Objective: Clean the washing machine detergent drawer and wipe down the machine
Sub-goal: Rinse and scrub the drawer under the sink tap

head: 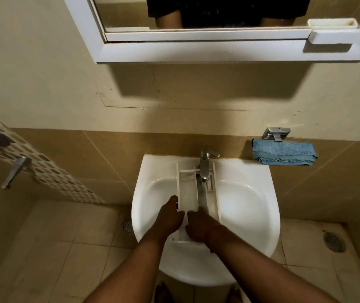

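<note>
1. We see a beige wall (43, 73), matte plaster above and glossy tile below, with a white-framed mirror cabinet (196, 50) hung at the top; the mirror reflects a dark-clothed torso.
2. We see a white ceramic sink (251, 215), rounded at its near rim and straight along its back edge against the wall. Its basin holds the detergent drawer (187, 189).
3. The detergent drawer is a long white plastic tray split by lengthwise walls into narrow compartments. It runs from the back edge of the sink, under the tap, to the near rim, where its front panel rests. What lies in the compartments we cannot tell.
4. We see a folded blue cloth (284, 153), nubbly with a scalloped hem, hung on a metal wall fitting beyond the back right corner of the sink, well apart from both hands.
5. Our left hand (170, 217) sits at the drawer's left wall near the sink's near rim, fingers curled over that edge and gripping it.
6. Our right hand (201, 226) lies over the drawer's near end, covering it, fingers bent down onto or into the tray; whether they clasp it we cannot tell. A red thread circles the wrist.
7. The chrome tap (205, 165) stands at the middle of the sink's back edge, its spout over the drawer's right compartment, with water running down.
</note>
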A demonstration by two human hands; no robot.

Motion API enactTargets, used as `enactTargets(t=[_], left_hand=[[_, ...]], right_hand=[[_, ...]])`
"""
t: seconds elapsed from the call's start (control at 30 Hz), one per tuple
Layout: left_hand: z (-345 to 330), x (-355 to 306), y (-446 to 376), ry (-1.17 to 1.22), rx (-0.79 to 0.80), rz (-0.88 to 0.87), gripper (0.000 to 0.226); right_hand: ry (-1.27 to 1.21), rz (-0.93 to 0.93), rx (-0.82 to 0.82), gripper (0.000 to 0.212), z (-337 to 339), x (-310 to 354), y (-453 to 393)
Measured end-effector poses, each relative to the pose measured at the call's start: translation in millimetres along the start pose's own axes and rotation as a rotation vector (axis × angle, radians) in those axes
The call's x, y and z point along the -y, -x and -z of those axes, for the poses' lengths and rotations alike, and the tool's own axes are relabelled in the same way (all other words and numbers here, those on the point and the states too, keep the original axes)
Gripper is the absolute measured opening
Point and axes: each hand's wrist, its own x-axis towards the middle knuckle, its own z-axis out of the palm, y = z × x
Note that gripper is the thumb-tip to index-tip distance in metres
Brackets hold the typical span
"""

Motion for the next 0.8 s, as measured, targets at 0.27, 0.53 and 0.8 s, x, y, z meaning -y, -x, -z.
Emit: enactTargets(t=[0.27,0.53,0.8], left_hand=[[0.5,0.9,1.2,0.015,-0.028,0.007,0.033],[3.4,-3.1,0.2,0.000,0.018,0.016,0.030],[-0.4,-0.4,-1.5,-0.003,0.009,0.019,0.037]], right_hand=[[-0.041,-0.008,0.049,0.048,-0.6,-3.7,-1.5],[-0.139,0.064,-0.197,0.046,18.8,-4.3,-24.8],[-0.125,0.075,-0.030,0.038,-10.0,-17.8,11.5]])
